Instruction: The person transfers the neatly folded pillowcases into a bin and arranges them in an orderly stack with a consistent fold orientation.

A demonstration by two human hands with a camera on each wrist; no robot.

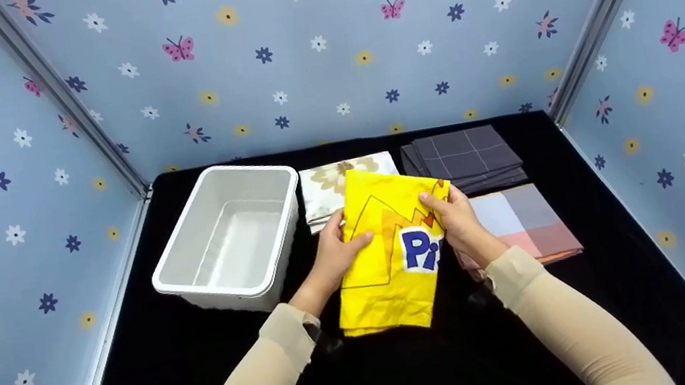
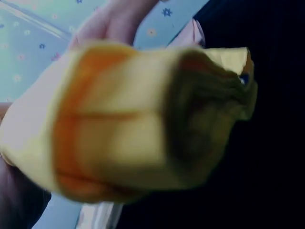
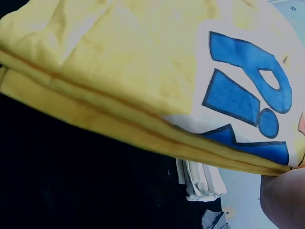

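Observation:
A folded yellow cloth with blue "Pi" lettering and a zigzag print is held up over the middle of the black table. My left hand grips its left side, thumb on the front and fingers behind. At the upper right edge my right hand pinches it, thumb on top. In the left wrist view the blurred folded end of the yellow cloth fills the middle. Its lower edge shows several layers in the right wrist view, where the yellow cloth spreads above the dark surface.
A white plastic bin stands at the left with nothing in it. Behind the yellow cloth lies a folded white floral cloth. To the right are folded dark grey checked cloths and a pink-and-grey checked cloth. Patterned walls surround the table.

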